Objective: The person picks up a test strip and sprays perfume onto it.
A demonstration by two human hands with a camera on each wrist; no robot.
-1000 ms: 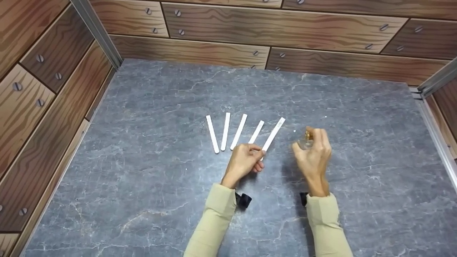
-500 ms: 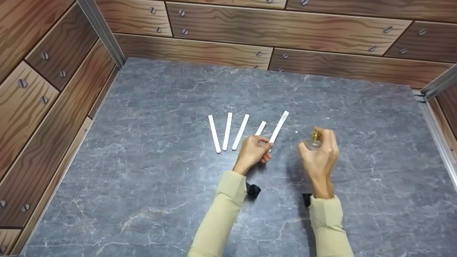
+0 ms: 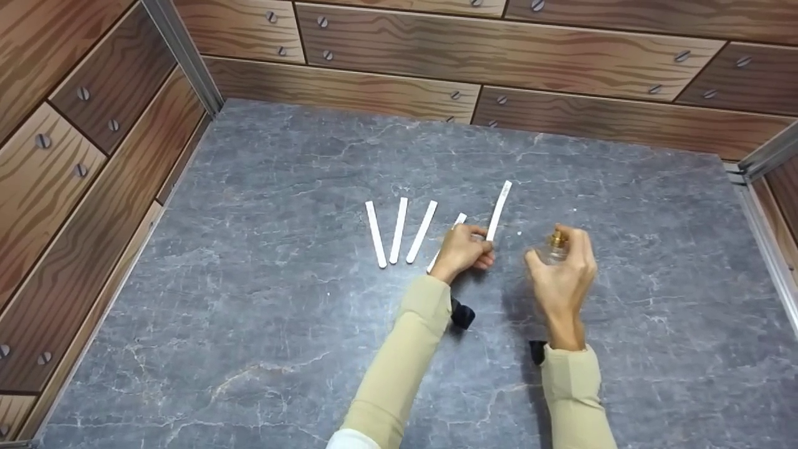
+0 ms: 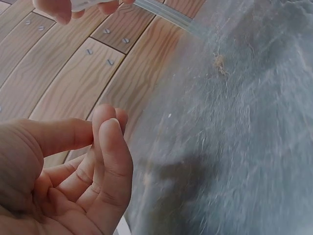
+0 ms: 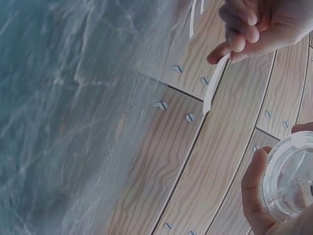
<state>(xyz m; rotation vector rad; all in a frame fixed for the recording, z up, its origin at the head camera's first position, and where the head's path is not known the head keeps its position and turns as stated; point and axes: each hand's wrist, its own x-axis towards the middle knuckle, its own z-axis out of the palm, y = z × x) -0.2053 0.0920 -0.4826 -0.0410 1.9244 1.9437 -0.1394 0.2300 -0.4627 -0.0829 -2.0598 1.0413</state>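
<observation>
Between thumb and fingers, my left hand [image 3: 466,251] pinches the lower end of a white paper test strip [image 3: 499,212], which sticks up and away with faint marks near its far end. In the right wrist view this strip [image 5: 212,89] looks slightly bent. My right hand [image 3: 563,274] grips a clear glass perfume bottle [image 3: 555,254] with a gold neck, index finger on its top. The bottle's ridged round base [image 5: 274,181] faces the right wrist camera. Strip and bottle are apart. In the left wrist view the strip is hidden behind the fingers.
Several more white strips [image 3: 399,231] lie fanned out on the grey marbled tabletop [image 3: 280,249], left of the hands. The left hand partly covers the rightmost one [image 3: 461,219]. Wood-patterned walls [image 3: 386,50] close in the back and sides. Small white specks dot the table.
My left hand has moved away from me and to the right, carrying the pinched strip, which now stands steeper. The right hand with the perfume bottle has shifted slightly right.
</observation>
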